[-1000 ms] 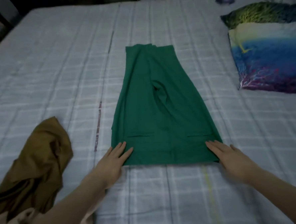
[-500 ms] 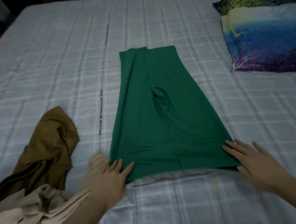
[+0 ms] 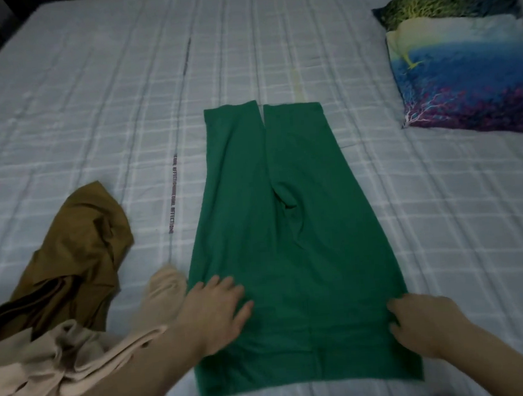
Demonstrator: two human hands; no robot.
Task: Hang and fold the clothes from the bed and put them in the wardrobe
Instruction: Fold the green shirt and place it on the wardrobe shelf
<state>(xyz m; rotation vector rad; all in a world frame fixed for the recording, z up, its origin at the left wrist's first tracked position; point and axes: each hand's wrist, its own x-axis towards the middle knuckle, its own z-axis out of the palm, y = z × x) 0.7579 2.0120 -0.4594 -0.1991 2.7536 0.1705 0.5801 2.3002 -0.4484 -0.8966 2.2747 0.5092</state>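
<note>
Head view: I find the green trousers (image 3: pixel 289 226) spread flat mid-bed (image 3: pixel 94 85), waist nearest me, evidently laid out for folding. My left hand (image 3: pixel 215 311) lies flat, fingers straight, on the left waist area; my right hand (image 3: pixel 424 322) curls onto the right edge, though whether that grip pinches cloth I cannot tell. A brown garment (image 3: pixel 74 255) and a beige garment (image 3: pixel 50 370) wait at left.

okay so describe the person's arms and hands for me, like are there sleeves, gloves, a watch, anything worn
Both forearms come in bare from the bottom of the view, with no sleeve showing as far as the frame reaches. The left hand and the right hand wear no gloves. No watch, bracelet or ring is visible on either wrist or on the fingers, though the dim, soft picture could hide something small.
</note>
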